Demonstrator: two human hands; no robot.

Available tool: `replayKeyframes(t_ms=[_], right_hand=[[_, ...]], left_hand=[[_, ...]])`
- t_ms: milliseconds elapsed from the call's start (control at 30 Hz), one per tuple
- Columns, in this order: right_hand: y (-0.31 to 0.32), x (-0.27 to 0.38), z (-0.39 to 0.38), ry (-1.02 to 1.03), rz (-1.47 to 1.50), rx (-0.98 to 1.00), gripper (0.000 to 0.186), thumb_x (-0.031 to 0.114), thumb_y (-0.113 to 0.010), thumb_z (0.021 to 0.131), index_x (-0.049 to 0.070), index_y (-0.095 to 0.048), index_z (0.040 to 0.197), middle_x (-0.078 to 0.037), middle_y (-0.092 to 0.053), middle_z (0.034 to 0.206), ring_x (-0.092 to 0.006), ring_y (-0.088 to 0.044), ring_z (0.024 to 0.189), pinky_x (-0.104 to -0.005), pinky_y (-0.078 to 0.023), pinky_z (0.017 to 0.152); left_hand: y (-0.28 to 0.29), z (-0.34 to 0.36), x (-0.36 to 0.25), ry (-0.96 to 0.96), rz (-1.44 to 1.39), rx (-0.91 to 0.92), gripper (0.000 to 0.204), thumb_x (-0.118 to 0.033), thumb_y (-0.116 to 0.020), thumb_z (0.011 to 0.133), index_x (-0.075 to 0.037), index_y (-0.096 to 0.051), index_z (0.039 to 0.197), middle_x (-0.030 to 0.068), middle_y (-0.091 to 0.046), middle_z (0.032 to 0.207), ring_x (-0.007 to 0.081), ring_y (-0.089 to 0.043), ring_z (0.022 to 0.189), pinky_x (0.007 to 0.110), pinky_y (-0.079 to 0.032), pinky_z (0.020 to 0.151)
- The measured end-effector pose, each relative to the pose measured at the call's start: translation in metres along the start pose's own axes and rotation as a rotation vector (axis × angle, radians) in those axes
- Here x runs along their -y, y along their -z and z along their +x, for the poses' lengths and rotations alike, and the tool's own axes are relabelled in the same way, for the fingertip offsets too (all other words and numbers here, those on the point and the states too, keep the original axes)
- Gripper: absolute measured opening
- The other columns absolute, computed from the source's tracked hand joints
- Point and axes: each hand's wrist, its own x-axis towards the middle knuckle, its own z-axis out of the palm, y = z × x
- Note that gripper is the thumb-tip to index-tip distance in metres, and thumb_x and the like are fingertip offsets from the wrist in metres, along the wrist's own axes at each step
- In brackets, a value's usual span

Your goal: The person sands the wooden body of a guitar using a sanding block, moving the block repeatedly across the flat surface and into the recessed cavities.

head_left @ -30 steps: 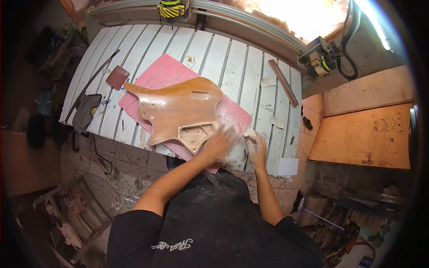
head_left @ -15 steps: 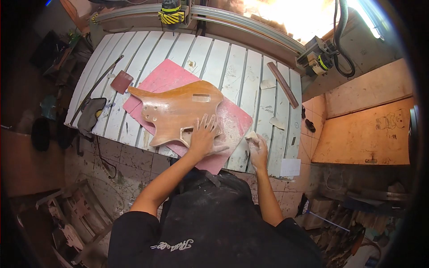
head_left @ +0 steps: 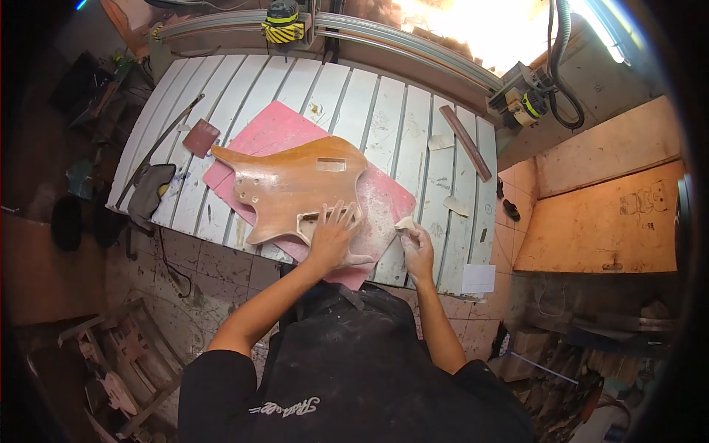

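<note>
A brown wooden electric guitar body point(head_left: 288, 181) with cut-out pockets and drilled holes lies on a pink foam sheet point(head_left: 275, 127). Fingers spread, my left hand point(head_left: 331, 238) rests flat over its near right part, partly covering the control cavity. My right hand point(head_left: 419, 255) is closed on a small pale folded piece of sandpaper point(head_left: 405, 223), just right of the foam sheet's edge and apart from the guitar body. Whitish dust coats both hands and the right part of the foam.
The white slatted table point(head_left: 384, 118) holds a dark red sanding sheet point(head_left: 201, 138), a long dark rod point(head_left: 159, 140), a grey power tool point(head_left: 153, 190), a brown wooden strip point(head_left: 466, 144), pale scraps point(head_left: 456, 205) and white paper point(head_left: 478, 279). A gantry rail point(head_left: 406, 46) spans the far side.
My right hand has shifted a little left with the sandpaper, closer to the foam sheet. My left hand has slid slightly left and nearer on the guitar body, its fingers more spread.
</note>
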Motion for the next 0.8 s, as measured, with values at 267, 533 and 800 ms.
replayKeyframes(t_ms=[267, 533, 800], right_hand=[[-0.015, 0.018, 0.003, -0.155, 0.109, 0.067, 0.024, 0.005, -0.068, 0.101, -0.002, -0.068, 0.124, -0.012, -0.073, 0.122, -0.0177, -0.069, 0.112, -0.0341, -0.052, 0.104], [-0.021, 0.081, 0.005, -0.648, 0.811, 0.353, 0.034, 0.018, -0.06, 0.107, 0.008, -0.059, 0.139, -0.01, -0.071, 0.122, -0.0232, -0.071, 0.104, -0.0405, -0.059, 0.092], [-0.018, 0.082, -0.005, -0.753, 1.15, 0.519, 0.047, 0.043, -0.042, 0.114, 0.012, -0.054, 0.148, -0.01, -0.069, 0.134, -0.0293, -0.071, 0.11, -0.0425, -0.062, 0.08]], left_hand=[[-0.002, -0.002, 0.005, 0.066, -0.006, -0.076, 0.097, -0.081, -0.076, 0.072, -0.02, -0.066, 0.146, 0.0203, -0.045, 0.165, 0.0461, -0.035, 0.155, 0.073, -0.019, 0.124], [0.012, 0.003, 0.004, 0.215, -0.925, -0.057, 0.06, -0.033, -0.085, 0.091, -0.001, -0.067, 0.139, 0.0178, -0.07, 0.134, 0.0284, -0.068, 0.124, 0.044, -0.051, 0.112], [0.024, 0.007, -0.027, 0.319, -1.217, -0.171, 0.042, -0.02, -0.083, 0.091, 0.004, -0.075, 0.125, 0.013, -0.076, 0.109, 0.0178, -0.074, 0.098, 0.031, -0.057, 0.087]])
